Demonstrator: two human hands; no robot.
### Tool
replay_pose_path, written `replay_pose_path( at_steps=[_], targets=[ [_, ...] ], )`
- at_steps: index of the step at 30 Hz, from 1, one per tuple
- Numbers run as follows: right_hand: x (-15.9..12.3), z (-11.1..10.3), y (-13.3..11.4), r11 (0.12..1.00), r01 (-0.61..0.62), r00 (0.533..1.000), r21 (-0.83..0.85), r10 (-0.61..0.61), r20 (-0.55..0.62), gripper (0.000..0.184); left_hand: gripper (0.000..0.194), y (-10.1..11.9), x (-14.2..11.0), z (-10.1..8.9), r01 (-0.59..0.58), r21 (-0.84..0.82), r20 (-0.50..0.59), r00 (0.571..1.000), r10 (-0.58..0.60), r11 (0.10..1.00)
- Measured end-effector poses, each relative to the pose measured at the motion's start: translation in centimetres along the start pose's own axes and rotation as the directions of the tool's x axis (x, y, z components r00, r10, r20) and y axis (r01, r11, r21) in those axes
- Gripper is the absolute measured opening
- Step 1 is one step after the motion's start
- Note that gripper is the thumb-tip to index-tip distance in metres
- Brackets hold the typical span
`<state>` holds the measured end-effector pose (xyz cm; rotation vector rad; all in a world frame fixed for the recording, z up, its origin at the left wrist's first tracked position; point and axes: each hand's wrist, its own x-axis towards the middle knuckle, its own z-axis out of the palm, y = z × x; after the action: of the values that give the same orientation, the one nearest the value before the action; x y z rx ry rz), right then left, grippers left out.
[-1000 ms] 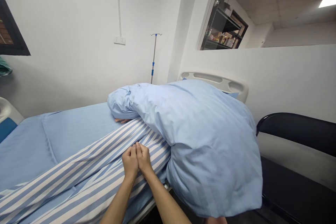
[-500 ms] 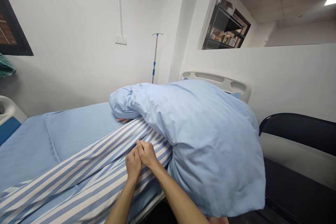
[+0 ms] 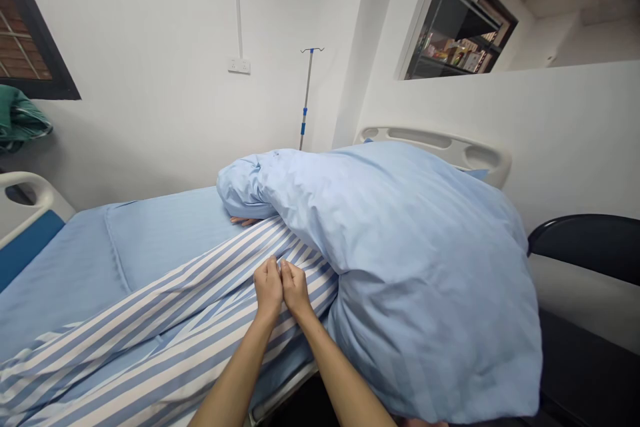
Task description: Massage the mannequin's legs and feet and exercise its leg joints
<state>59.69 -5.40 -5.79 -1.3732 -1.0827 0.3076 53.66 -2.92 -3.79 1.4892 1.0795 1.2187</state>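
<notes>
White walls point(image 3: 150, 80) close around a hospital bed, with an IV pole point(image 3: 306, 100) standing well beyond my grips, and the pale headboard point(image 3: 435, 139) lies ahead and to their right. On my feed, the left grip point(image 3: 268, 290) and right grip point(image 3: 296, 290) sit side by side, fingers point(image 3: 274, 267) touching each other and pressed onto blue-and-white striped cloth point(image 3: 150, 327). I cannot tell whether they are clenched on a fold of it or merely resting there. The cloth runs directly beneath both grips and spreads left across the blue bed sheet point(image 3: 170, 233). A bulky light-blue quilt point(image 3: 425, 293) rises just right of the grips, and another person's hand point(image 3: 244, 220) shows under its far edge, ahead of them. Further right stands a black chair point(image 3: 585, 233).
</notes>
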Motion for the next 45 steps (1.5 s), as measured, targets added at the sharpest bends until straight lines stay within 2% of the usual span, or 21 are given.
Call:
replay_pose_path(
  at_steps=[2, 7, 10, 15, 17, 20, 24, 27, 30, 32, 34, 36, 39, 41, 43, 45],
  targets=[
    [0.0, 0.0, 0.1, 1.000, -0.015, 1.000, 0.019, 0.016, -0.021, 0.039, 0.039, -0.2, 0.1, 0.5, 0.010, -0.007, -0.022, 1.000, -0.010, 1.000],
    [0.0, 0.1, 0.3, 0.998, -0.030, 0.999, 0.048, 0.031, -0.038, 0.037, 0.037, -1.7, -0.6, 0.8, -0.094, 0.209, 0.033, 0.996, 0.089, 0.973],
    [0.2, 0.0, 0.0, 0.998, -0.038, 0.999, 0.049, 0.038, -0.008, 0.038, 0.037, -1.8, -0.6, 0.7, -0.112, 0.271, 0.053, 0.993, 0.102, 0.956],
    [1.7, -1.5, -0.9, 0.981, 0.071, 0.994, -0.178, -0.055, 0.093, 0.039, 0.039, -1.2, -0.6, 0.8, -0.064, 0.326, 0.057, 0.997, 0.048, 0.943],
    [2.4, -2.2, -0.9, 0.960, 0.120, 0.990, -0.254, -0.097, 0.102, 0.041, 0.039, -1.1, -0.7, 0.9, -0.053, 0.365, 0.063, 0.998, 0.033, 0.929],
    [3.1, -2.9, -0.1, 0.947, 0.122, 0.992, -0.298, -0.102, 0.079, 0.044, 0.038, -1.2, -0.8, 1.0, -0.035, 0.420, 0.047, 0.999, 0.017, 0.907],
    [3.1, -2.9, 1.5, 0.930, 0.070, 0.997, -0.362, -0.072, 0.010, 0.045, 0.037, -1.3, -0.9, 1.3, -0.024, 0.441, 0.047, 0.999, 0.004, 0.897],
    [2.9, -2.8, 2.0, 0.914, 0.075, 0.997, -0.398, -0.077, 0.012, 0.045, 0.037, -1.2, -1.1, 1.4, -0.026, 0.413, 0.065, 0.998, -0.001, 0.910],
    [2.7, -3.0, 2.0, 0.913, 0.095, 0.995, -0.397, -0.086, 0.041, 0.044, 0.037, -1.3, -0.8, -0.3, -0.040, 0.308, 0.141, 0.990, -0.004, 0.951],
    [2.7, -3.2, 2.0, 0.911, 0.096, 0.995, -0.402, -0.085, 0.045, 0.044, 0.038, -1.6, -0.3, -3.4, -0.041, 0.257, 0.165, 0.986, -0.002, 0.965],
    [2.7, -3.2, 2.2, 0.904, 0.088, 0.996, -0.418, -0.081, 0.034, 0.045, 0.038, -2.3, 0.2, -8.7, -0.037, 0.252, 0.148, 0.989, -0.001, 0.967],
    [2.8, -3.2, 2.5, 0.899, 0.078, 0.997, -0.431, -0.070, 0.033, 0.045, 0.038, -3.1, 0.3, -15.6, -0.002, 0.271, 0.100, 0.995, -0.026, 0.962],
    [2.9, -3.2, 2.8, 0.890, 0.050, 0.999, -0.453, -0.039, 0.035, 0.044, 0.039, -4.6, -0.8, -27.1, 0.069, 0.319, -0.080, 0.996, -0.046, 0.945],
    [2.8, -3.1, 2.9, 0.882, 0.037, 0.999, -0.469, -0.024, 0.035, 0.044, 0.041, -5.7, -2.0, -33.6, 0.136, 0.383, -0.204, 0.977, -0.060, 0.913],
    [2.8, -3.0, 2.7, 0.874, 0.032, 0.999, -0.485, -0.018, 0.033, 0.044, 0.043, -6.7, -3.3, -38.2, 0.199, 0.500, -0.272, 0.960, -0.065, 0.843],
    [2.7, -2.9, 2.5, 0.866, 0.030, 0.999, -0.500, -0.017, 0.030, 0.045, 0.042, -7.4, -4.2, -40.6, 0.247, 0.654, -0.304, 0.951, -0.051, 0.715]
  ],
)
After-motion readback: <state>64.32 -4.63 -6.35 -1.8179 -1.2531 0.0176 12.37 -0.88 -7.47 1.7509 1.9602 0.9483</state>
